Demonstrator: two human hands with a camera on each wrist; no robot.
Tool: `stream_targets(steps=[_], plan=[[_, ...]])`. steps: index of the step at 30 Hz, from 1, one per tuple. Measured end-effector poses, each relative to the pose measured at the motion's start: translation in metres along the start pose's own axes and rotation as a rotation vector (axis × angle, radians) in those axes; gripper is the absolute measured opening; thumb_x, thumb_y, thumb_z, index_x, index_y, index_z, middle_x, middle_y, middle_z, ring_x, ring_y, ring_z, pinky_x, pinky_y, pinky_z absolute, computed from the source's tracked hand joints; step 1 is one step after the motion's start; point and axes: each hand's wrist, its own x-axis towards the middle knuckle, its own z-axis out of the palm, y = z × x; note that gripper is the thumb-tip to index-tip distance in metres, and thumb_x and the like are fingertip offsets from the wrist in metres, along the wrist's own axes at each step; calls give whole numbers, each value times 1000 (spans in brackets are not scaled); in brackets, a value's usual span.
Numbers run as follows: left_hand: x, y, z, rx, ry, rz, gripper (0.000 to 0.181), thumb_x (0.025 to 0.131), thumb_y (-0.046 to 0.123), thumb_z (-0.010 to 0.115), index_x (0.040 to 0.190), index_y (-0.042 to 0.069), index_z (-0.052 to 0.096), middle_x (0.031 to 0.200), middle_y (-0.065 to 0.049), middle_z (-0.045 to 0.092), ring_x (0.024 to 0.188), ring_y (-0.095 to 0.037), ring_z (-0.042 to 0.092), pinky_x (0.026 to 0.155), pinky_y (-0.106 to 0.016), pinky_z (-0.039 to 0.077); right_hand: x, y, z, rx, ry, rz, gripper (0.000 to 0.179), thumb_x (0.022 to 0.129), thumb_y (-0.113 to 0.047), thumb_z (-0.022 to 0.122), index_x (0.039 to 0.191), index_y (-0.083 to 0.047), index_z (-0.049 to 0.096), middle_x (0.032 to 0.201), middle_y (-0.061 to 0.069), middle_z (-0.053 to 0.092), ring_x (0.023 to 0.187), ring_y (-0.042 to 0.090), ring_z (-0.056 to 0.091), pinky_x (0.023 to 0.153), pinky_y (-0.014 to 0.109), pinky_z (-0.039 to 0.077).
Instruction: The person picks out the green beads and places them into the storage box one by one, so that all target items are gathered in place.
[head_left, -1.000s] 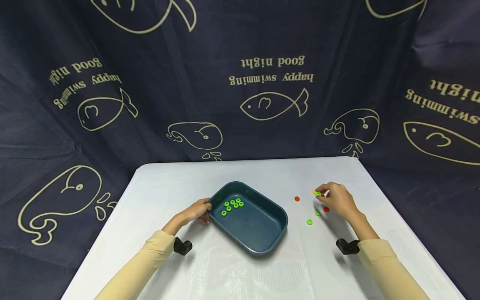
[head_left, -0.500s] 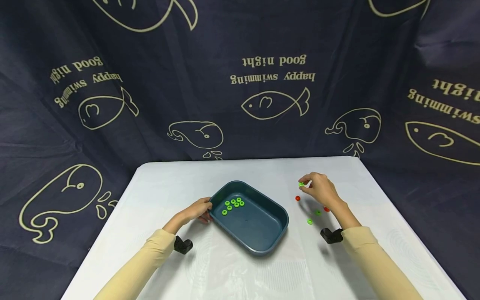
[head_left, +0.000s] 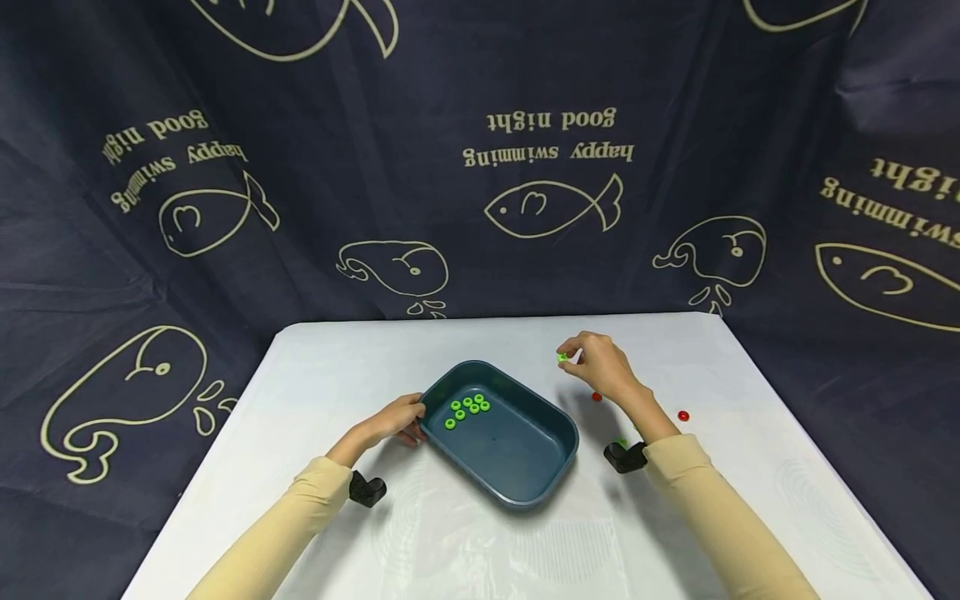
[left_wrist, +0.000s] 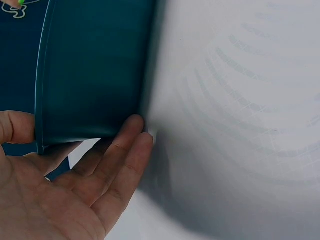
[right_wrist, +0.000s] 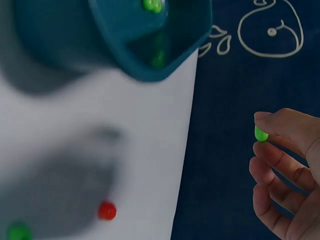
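My left hand (head_left: 392, 421) grips the left end of a dark teal plastic bin (head_left: 517, 462). In the left wrist view its thumb lies over the bin's rim (left_wrist: 40, 95) and the fingers rest against the outer wall. Several small green rings (head_left: 474, 408) lie on the bin's floor toward that end. Beyond the bin's far right side, my right hand (head_left: 606, 367) pinches one green ring (head_left: 562, 357) between thumb and index finger, held above the table. The right wrist view shows this green ring (right_wrist: 261, 134) edge-on, the other fingers loosely curled.
On the white table (head_left: 345, 358), one red ring (head_left: 597, 397) lies below the right hand and another red ring (head_left: 683, 415) farther right. A green ring (head_left: 622, 442) is partly hidden by the right wrist's black camera mount (head_left: 625, 457). A dark printed curtain (head_left: 480, 275) hangs behind.
My right hand has lifted a green ring from among the loose rings and carried it leftward toward the bin. The left hand and bin have stayed in place.
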Motion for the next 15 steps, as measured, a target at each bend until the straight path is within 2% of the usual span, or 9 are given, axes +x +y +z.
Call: stream_targets(steps=[8,15], plan=[[-1,1,0,8,-3,2,42,90,11,32,125,-9,43,75,-15,64,81,-35,69,67,-44,57,11,-18,10,18,-6,-32,19,78,-19,74,96,-12,74,89,4,68,73,17,63,56,27,46],[0,2,0,8,-7,-6,43,89,11,32,126,-8,43,76,-12,65,82,-35,69,67,-43,57,19,-33,20,28,-23,-53,18,78,-19,74,95,-14,74,90,1,68,74,15,63,58,26,46]])
